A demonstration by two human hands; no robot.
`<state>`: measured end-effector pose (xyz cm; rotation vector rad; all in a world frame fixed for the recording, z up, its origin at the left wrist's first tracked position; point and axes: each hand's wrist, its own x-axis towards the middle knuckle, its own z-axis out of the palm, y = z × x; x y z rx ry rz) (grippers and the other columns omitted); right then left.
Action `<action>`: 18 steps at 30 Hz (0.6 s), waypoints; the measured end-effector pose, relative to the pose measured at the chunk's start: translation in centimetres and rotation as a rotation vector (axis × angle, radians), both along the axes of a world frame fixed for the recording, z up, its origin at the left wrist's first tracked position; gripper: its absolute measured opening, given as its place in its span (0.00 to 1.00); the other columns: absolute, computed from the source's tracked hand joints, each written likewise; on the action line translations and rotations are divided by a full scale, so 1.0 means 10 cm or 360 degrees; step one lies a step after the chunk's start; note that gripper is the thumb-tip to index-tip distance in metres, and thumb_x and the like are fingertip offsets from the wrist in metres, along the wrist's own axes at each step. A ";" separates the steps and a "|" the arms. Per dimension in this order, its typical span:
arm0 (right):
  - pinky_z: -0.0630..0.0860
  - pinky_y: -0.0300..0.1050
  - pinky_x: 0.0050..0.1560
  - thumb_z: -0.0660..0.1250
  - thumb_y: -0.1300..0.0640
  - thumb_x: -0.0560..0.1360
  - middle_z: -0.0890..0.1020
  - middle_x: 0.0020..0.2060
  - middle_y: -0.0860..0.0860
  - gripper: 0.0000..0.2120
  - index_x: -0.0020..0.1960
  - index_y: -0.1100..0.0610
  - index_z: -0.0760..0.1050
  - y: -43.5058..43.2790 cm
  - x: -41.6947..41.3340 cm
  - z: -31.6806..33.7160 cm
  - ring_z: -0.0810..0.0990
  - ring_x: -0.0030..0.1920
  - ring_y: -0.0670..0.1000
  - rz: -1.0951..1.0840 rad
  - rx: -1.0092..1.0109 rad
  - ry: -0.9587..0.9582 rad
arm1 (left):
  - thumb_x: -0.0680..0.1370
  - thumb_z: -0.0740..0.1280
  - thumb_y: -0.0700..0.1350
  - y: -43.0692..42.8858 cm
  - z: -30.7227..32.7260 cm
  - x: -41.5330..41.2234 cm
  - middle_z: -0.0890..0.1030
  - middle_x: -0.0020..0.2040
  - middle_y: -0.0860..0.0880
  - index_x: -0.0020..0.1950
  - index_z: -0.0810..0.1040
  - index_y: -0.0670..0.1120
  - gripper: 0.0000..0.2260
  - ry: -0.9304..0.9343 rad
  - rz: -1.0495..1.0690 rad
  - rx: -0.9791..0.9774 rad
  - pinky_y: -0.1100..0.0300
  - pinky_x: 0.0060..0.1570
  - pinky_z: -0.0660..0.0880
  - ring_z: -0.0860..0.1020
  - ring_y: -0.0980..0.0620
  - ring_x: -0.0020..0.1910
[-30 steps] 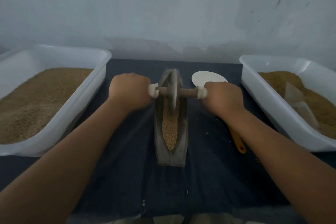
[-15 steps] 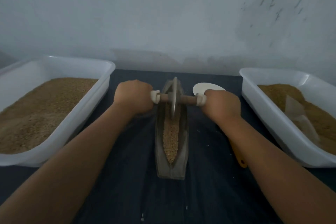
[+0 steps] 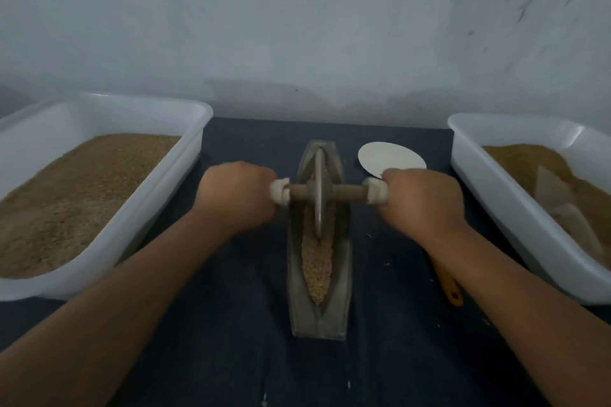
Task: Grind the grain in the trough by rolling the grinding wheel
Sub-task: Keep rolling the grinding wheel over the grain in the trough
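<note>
Grinding wheel [image 3: 318,195]: thin grey disc, upright on edge in the far half of a narrow grey trough [image 3: 344,274], tan grain [image 3: 317,261] lining the groove toward the near end. Its wooden axle [image 3: 347,192] (pale end caps) is held by left grip [image 3: 236,195] and right grip [image 3: 421,201], each curled tight round one end. Trough lies lengthwise mid-tabletop [image 3: 231,324]; white tubs [image 3: 195,149] [image 3: 479,175] stand well apart on either side, with dark tabletop showing between.
</note>
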<state>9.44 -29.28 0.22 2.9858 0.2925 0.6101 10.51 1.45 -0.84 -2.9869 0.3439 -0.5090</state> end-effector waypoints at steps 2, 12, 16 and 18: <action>0.72 0.44 0.33 0.68 0.48 0.77 0.75 0.30 0.48 0.14 0.36 0.52 0.71 0.09 0.21 0.07 0.76 0.32 0.54 -0.0035 0.0080 -0.0032 | 0.72 0.65 0.60 -0.07 0.06 0.26 0.73 0.31 0.56 0.34 0.70 0.54 0.13 0.0005 0.0039 -0.0049 0.60 0.31 0.63 0.73 0.53 0.30; 0.69 0.44 0.25 0.58 0.34 0.69 0.69 0.24 0.43 0.17 0.32 0.46 0.66 -0.11 -0.55 -0.06 0.71 0.25 0.48 0.0213 0.0083 -0.0074 | 0.67 0.69 0.62 0.17 -0.07 -0.49 0.64 0.25 0.59 0.33 0.57 0.60 0.20 -0.0257 -0.0228 0.0092 0.65 0.26 0.52 0.61 0.63 0.23; 0.72 0.46 0.28 0.64 0.37 0.74 0.71 0.26 0.44 0.18 0.34 0.48 0.67 -0.08 -0.32 -0.10 0.73 0.27 0.50 0.0079 0.0035 -0.0092 | 0.70 0.69 0.60 0.12 -0.09 -0.28 0.68 0.28 0.57 0.33 0.62 0.57 0.17 -0.0137 -0.0144 0.0078 0.62 0.28 0.59 0.66 0.59 0.25; 0.72 0.45 0.32 0.65 0.42 0.78 0.73 0.28 0.46 0.16 0.36 0.50 0.70 0.00 -0.01 -0.05 0.75 0.30 0.53 -0.0025 0.0030 -0.0044 | 0.72 0.66 0.58 0.02 -0.02 0.01 0.72 0.31 0.56 0.34 0.67 0.54 0.12 -0.0063 -0.0038 0.0004 0.60 0.31 0.64 0.70 0.53 0.28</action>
